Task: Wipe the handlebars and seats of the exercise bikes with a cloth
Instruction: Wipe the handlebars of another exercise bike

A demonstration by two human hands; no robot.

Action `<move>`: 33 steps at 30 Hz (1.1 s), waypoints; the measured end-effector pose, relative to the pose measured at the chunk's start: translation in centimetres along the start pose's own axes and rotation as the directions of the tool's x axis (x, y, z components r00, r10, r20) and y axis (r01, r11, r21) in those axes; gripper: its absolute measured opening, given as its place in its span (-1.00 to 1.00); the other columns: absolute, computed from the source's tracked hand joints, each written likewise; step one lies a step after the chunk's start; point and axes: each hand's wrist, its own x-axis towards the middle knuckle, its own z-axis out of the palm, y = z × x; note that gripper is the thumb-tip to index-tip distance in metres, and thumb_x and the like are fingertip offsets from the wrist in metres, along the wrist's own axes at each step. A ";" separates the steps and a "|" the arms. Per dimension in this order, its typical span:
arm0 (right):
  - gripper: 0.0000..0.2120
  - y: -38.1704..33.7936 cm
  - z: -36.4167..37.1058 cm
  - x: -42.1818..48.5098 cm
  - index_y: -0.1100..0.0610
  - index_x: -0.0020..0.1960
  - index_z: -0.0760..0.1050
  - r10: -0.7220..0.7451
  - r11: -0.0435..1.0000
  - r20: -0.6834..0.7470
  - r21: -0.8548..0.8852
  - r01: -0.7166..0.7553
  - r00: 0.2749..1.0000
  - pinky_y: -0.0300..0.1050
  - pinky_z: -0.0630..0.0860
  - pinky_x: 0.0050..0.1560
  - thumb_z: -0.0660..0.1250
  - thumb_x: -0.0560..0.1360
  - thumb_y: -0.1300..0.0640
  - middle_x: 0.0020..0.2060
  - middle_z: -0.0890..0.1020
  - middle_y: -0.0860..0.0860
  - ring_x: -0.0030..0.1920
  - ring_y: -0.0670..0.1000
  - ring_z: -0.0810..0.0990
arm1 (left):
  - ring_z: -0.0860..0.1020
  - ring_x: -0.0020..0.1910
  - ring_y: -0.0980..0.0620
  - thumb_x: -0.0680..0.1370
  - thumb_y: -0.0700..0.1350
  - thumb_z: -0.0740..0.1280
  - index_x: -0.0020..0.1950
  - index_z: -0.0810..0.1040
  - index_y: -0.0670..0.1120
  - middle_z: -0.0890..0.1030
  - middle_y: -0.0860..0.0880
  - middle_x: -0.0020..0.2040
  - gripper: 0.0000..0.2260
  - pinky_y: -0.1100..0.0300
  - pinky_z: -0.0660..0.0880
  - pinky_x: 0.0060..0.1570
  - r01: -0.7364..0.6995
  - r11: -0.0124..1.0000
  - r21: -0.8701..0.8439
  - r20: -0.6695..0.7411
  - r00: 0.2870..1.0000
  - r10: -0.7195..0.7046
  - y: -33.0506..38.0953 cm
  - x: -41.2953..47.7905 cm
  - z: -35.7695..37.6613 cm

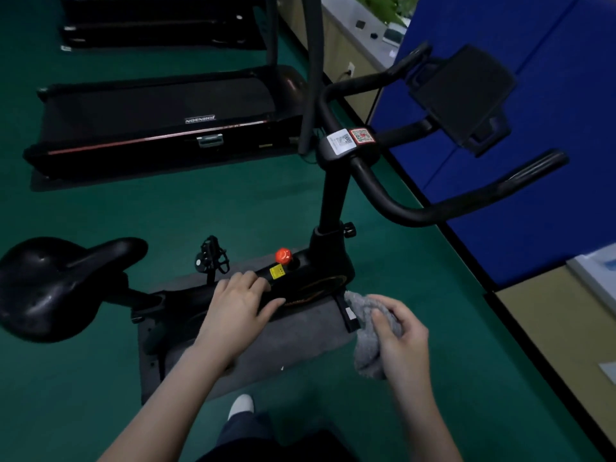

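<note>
Grey cloth [365, 348] bunched in right hand [401, 341].

Left hand [238, 306]: palm down, fingers extended and relaxed, forearm reaching forward. Right hand [398, 338]: fingers and thumb curled, gripping a grey cloth [365, 345]. Both forearms bare.

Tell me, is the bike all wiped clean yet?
Not yet, it seems. Done: nothing I can tell; no part looks plainly wiped. In hand: the right hand grips the grey cloth, bunched up, low beside the bike frame, while the left hand lies open at the frame. Left: the handlebars and the seat, neither touched by the cloth now.
</note>
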 end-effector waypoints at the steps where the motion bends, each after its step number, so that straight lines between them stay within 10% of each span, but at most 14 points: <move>1: -0.68 -0.2 0.4 -0.1 -0.07 -0.12 0.64 0.004 1.000 -0.009 0.000 -0.004 1.000 -0.31 0.55 -0.17 0.29 0.52 0.34 -0.13 0.69 -0.11 -0.09 -0.12 0.66 | 0.47 0.03 -0.04 0.55 0.17 0.23 0.07 0.55 -0.07 0.52 0.01 -0.03 -0.66 0.09 0.32 0.06 -0.015 1.000 -0.008 0.007 1.000 0.016 -0.4 0.6 -0.1; 24: -0.66 -0.9 -2.8 5.4 -0.12 -0.12 0.64 0.045 0.996 -0.240 0.088 -0.024 0.970 -0.04 0.59 -0.08 0.29 0.53 0.31 -0.12 0.70 -0.08 -0.06 -0.03 0.66 | 0.48 0.19 -0.04 0.56 0.15 0.23 0.29 0.49 -0.04 0.56 0.02 0.16 -0.61 0.08 0.30 0.19 -0.119 0.993 0.000 0.039 0.992 0.119 3.6 7.9 -0.7; 33: -0.69 -2.9 -3.1 6.6 -0.08 -0.07 0.62 -0.010 0.997 -0.493 0.061 0.046 0.870 -0.31 0.58 -0.09 0.27 0.54 0.31 -0.10 0.68 -0.13 -0.03 -0.12 0.64 | 0.44 0.29 0.01 0.57 0.16 0.20 0.33 0.47 -0.05 0.56 0.02 0.22 -0.57 0.11 0.18 0.34 -0.223 0.973 -0.056 0.004 0.975 0.223 3.4 13.1 -2.8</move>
